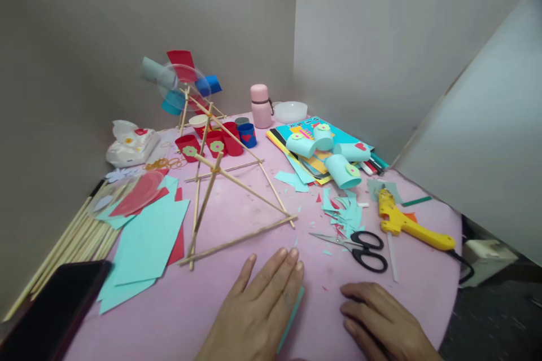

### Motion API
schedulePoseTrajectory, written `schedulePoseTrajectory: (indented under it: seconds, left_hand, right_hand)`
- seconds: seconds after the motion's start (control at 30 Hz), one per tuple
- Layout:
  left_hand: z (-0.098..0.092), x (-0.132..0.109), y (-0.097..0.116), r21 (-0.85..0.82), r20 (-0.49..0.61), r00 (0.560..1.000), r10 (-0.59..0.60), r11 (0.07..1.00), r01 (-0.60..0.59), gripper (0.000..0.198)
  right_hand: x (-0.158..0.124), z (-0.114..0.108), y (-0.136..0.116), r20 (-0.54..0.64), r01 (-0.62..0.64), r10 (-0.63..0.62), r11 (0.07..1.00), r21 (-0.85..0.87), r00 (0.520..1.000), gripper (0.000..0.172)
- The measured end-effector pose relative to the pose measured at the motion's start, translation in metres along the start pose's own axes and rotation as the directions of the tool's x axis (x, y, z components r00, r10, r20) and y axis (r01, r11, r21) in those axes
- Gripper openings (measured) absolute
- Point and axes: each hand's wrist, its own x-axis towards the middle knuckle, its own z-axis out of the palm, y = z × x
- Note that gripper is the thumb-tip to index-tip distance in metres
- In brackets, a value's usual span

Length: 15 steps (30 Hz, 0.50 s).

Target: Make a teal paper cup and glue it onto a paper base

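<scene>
one paper edge (292, 318) juts past the left hand (263, 304) toward bare table (319, 324).

Pink table (169, 321) | turquoise paper piece (291, 318) | scissors (357, 246) | yellow glue gun (396, 221) | black phone (55, 307) | pink bottle (261, 110) | loose wooden sticks (76, 240)

Shows a grey wall (237, 11) meeting a paler wall (381, 22) in back of a pink table (141, 330) with a curved right edge, plus a whitish panel (486, 124) slanting in at far right and dark floor (499, 324) below, all softly lit.
</scene>
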Motion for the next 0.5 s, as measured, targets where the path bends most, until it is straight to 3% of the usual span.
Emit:
schedulePoseTrajectory:
  seconds: [0.3,0.5]
  left_hand:
    - [0.0069,-0.0035,0.0005,0.005,-0.049,0.999,-0.005,1.0,0.006,0.07]
    - [0.0085,-0.0054,0.0024,-0.031,-0.014,1.0,-0.022,0.999,0.022,0.073]
  right_hand:
    - [0.0002,0.0006,0.0019,0.051,-0.006,0.006,1.0,0.005,0.999,0.014]
    - [0.0073,-0.0006,-0.003,-0.042,0.02,-0.021,1.0,-0.014,0.999,0.019]
